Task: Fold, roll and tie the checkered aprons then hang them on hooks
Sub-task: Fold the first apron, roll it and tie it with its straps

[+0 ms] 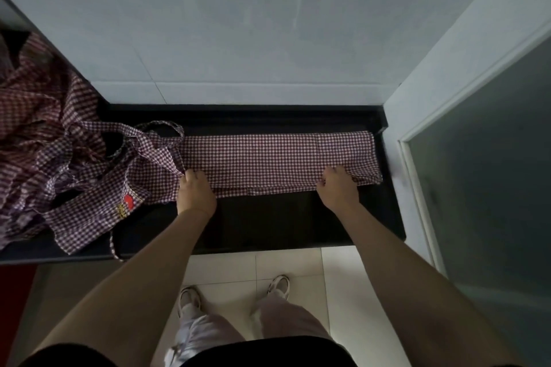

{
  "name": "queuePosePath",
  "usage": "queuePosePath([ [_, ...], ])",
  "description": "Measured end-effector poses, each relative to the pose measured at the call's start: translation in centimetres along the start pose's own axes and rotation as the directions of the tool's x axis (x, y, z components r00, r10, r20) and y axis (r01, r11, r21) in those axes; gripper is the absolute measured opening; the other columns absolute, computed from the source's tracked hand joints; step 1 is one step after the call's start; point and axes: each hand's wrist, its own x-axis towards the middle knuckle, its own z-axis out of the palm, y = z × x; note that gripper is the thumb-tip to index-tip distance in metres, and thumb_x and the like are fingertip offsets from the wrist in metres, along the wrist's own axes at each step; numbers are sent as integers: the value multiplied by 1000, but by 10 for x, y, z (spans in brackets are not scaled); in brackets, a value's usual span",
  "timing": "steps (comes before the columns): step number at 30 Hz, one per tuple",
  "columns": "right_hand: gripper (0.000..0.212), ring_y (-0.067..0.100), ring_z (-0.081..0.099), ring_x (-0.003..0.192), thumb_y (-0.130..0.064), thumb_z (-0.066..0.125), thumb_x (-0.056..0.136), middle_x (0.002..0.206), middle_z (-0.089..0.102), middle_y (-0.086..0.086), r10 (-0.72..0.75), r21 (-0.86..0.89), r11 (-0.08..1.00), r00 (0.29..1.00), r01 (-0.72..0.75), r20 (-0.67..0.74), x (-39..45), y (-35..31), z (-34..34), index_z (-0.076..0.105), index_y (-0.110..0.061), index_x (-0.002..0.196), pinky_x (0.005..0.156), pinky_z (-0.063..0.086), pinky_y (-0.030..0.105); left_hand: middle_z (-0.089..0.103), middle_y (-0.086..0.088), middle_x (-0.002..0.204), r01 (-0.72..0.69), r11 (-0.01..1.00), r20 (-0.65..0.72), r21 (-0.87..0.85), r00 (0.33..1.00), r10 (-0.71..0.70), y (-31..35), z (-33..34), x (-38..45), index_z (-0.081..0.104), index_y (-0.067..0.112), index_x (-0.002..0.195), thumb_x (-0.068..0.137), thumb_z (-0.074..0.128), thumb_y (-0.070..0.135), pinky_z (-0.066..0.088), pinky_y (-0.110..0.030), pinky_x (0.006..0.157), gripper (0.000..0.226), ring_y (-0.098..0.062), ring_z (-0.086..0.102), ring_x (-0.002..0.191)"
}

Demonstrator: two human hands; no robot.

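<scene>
A maroon-and-white checkered apron (pixel 268 158) lies folded into a long flat strip across the black countertop (pixel 262 217). My left hand (pixel 195 191) grips the strip's near edge at its left end, where the straps (pixel 158 131) bunch up. My right hand (pixel 338 188) grips the same near edge close to the right end. Both sets of fingers curl over the cloth. A bib part with a red patch (pixel 128 201) lies to the left of my left hand.
A heap of more checkered aprons (pixel 38 128) covers the counter's left side. A grey tiled wall (pixel 238 24) stands behind the counter. A frosted glass door (pixel 492 173) with a white frame is on the right. My feet stand on a white tiled floor (pixel 298 262).
</scene>
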Motion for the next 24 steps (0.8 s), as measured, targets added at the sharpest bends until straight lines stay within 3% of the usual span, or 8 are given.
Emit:
queuePosePath([
  [5,16,18,55,88,-8,57,93,122,49,11,-33,-58,998,999,32,-16,-1,10,-3,55,-13,109,81,53,32,43,-23,128,-35,999,-5,12,999,35,-2,6,-5,47,-1,122,90,52,1,42,-41,102,33,-35,44,115],
  [9,23,16,54,87,-4,53,95,117,53,11,-22,-34,999,996,20,-83,3,10,-4,53,-9,117,79,51,29,49,-14,120,-94,995,-29,24,995,94,-5,5,-6,55,1,114,95,47,10,39,-41,99,22,-30,44,104],
  [15,20,15,47,84,-4,50,98,109,56,10,-9,0,1000,990,9,-140,8,15,-6,52,-8,117,78,49,30,46,-19,114,-105,986,-48,-127,994,100,-7,5,-18,57,4,97,86,62,16,39,-45,95,17,-35,39,108],
  [19,21,22,58,94,-4,53,97,110,59,10,-14,-13,1000,992,13,-126,6,17,-7,55,-6,118,83,50,32,44,-18,118,-73,993,-13,-88,997,72,-3,6,-19,58,4,100,85,62,17,37,-46,100,21,-35,38,110],
  [24,17,24,60,102,-4,56,95,114,59,9,-33,-41,999,998,31,-56,1,16,-6,59,-8,111,89,49,33,41,-19,124,-23,999,12,-33,1000,23,2,3,-14,51,2,117,88,57,18,39,-44,102,34,-34,39,112],
])
